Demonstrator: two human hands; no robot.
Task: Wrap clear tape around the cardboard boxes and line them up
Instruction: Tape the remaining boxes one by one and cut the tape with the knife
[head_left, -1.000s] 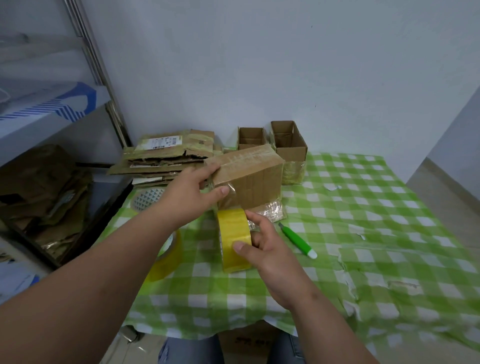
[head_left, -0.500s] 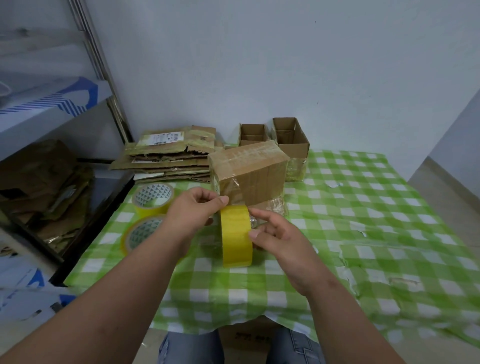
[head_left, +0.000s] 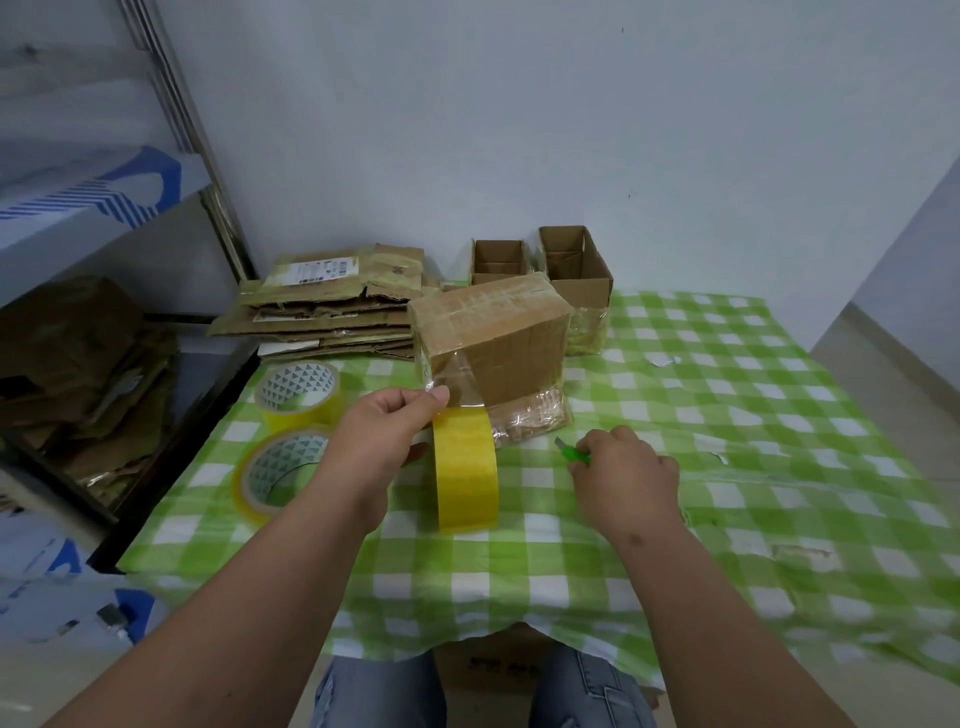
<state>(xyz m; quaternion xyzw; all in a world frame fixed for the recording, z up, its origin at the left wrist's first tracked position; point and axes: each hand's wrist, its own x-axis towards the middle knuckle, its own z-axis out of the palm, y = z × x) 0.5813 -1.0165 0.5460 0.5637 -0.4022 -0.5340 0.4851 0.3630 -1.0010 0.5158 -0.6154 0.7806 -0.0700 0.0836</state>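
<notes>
A closed cardboard box (head_left: 498, 343) wrapped in clear tape stands on the green checked tablecloth (head_left: 727, 415). A strip of tape runs from its front face down to a yellow tape roll (head_left: 465, 470) standing on edge. My left hand (head_left: 384, 441) holds the roll and pinches the strip at the box's lower left corner. To the right of the roll, my right hand (head_left: 623, 467) curls over a green cutter (head_left: 571, 453) on the cloth, with the cutter's tip sticking out to the left.
Two open cardboard boxes (head_left: 571, 265) stand behind the wrapped box by the wall. Flattened cardboard (head_left: 332, 306) is stacked at the back left. Two more tape rolls (head_left: 298, 392) lie left of my left hand. A metal shelf (head_left: 104, 208) stands left of the table.
My right hand let go of the tape roll and moved right onto the green cutter. My left hand stayed at the roll, pinching the strip.
</notes>
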